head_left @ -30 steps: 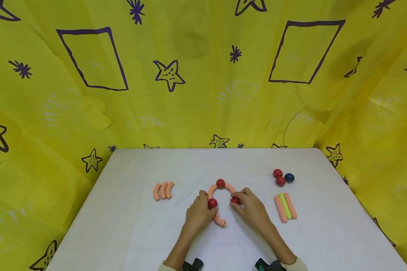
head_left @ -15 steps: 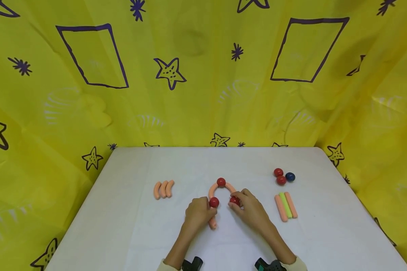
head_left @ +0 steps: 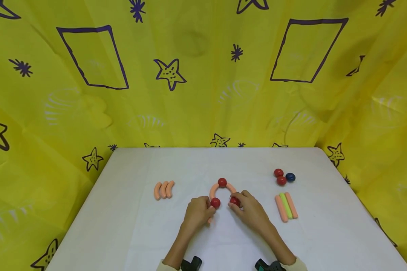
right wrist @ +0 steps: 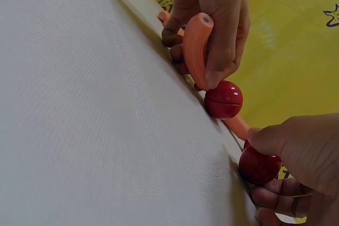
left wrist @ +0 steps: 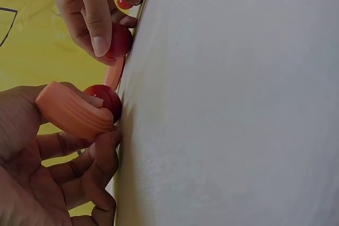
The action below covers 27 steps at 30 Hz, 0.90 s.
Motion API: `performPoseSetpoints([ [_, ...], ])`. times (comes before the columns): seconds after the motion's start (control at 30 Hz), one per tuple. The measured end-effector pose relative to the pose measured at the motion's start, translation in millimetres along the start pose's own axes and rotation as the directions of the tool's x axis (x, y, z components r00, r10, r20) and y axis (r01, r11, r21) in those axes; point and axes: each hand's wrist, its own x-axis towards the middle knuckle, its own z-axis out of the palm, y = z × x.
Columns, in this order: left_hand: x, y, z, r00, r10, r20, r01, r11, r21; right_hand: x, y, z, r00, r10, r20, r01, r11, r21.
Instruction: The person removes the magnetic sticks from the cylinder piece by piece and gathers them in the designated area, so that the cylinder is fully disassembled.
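On the table point(head_left: 139, 233), our left hand point(head_left: 196, 212) pinches 1 tube point(right wrist: 195, 51), our right hand point(head_left: 252, 210) 1 red ball point(right wrist: 259, 165); uneven pulling could split the arch point(head_left: 222, 182).

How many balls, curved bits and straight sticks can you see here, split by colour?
Red balls: 5
Blue ball: 1
Curved orange pieces: 6
Straight orange sticks: 2
Straight green stick: 1
Total in view: 15

The place looks like a makeshift, booth-like set-up: yellow sheeting point(head_left: 203, 109) printed with dark stars point(head_left: 170, 74) fills the frame's top and sides, enclosing a white bench point(head_left: 176, 162) at lower centre.
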Motion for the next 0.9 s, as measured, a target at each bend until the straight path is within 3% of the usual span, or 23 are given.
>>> performPoseSetpoints([
  [0.27, -0.3, -0.8, -0.3, 1.0, -0.02, 0.02, 0.02, 1.0, -0.02, -0.7, 0.4, 0.6, 1.0, 0.006, 0.01, -0.006, 1.0, 0.001],
  [0.47, 1.4, -1.2, -5.1, 0.998, -0.053, 0.044, 0.057, 0.995, -0.085, -0.7, -0.6, 0.3, 1.0, 0.0, -0.007, 0.0, 1.0, -0.002],
  [0.73, 2.9, -5.9, -10.9, 0.996, -0.083, 0.014, 0.084, 0.984, -0.156, -1.9, 0.9, 2.2, 1.0, -0.002, -0.014, 0.002, 1.0, -0.01],
  [0.9, 5.9, -8.8, -15.4, 0.998, -0.067, -0.004, 0.064, 0.974, -0.219, -1.5, 1.4, 2.3, 1.0, -0.007, -0.016, 0.007, 1.0, -0.013],
])
